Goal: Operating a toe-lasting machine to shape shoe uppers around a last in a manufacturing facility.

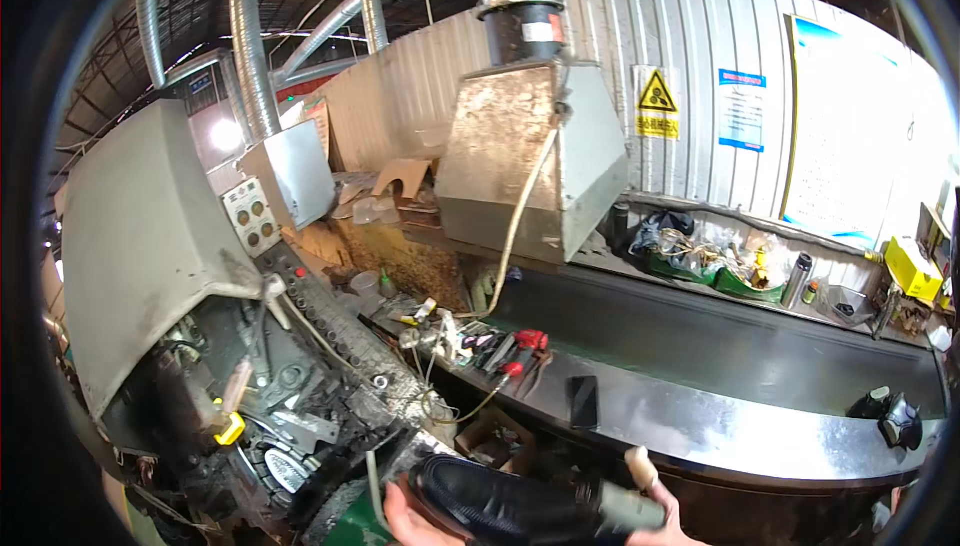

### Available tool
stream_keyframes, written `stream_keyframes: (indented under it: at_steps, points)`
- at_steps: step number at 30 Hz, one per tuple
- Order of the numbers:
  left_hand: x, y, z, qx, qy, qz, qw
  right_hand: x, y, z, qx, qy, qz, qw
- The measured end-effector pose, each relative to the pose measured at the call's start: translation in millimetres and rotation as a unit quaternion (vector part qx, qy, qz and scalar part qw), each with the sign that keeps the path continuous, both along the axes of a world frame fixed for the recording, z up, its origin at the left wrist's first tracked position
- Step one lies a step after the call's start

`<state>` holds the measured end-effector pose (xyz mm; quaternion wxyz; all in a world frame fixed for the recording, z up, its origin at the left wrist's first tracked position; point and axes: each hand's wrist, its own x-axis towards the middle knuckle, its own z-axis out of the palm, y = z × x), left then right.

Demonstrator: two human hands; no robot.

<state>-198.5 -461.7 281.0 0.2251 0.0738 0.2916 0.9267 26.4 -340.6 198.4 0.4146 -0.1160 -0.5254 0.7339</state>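
we're grasping a black shoe between left fingers, right fingers flanking its right end, grip unclear

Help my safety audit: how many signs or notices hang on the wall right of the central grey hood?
3: yellow warning sign, blue-edged notice to its right, and large white board farthest right.

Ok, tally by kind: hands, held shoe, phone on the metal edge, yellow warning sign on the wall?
Left hand and right hand: 2
Black shoe: 1
Dark phone: 1
Yellow warning sign: 1
Total: 5
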Motion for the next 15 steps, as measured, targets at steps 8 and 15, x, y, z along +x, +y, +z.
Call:
stream_keyframes:
  at_steps: [8, 15]
  points:
    - [71.0, 149.5, -27.7, -0.046, 0.054, -0.419, 0.905, 94.1, 91.9, -47.3, -0.589, 0.022, 0.115, 0.800]
    - [115.2, 241.3, -11.5, -0.029, 0.137, -0.501, 0.854, 135.4, 146.6, -39.1, -0.366, -0.045, 0.082, 0.926]
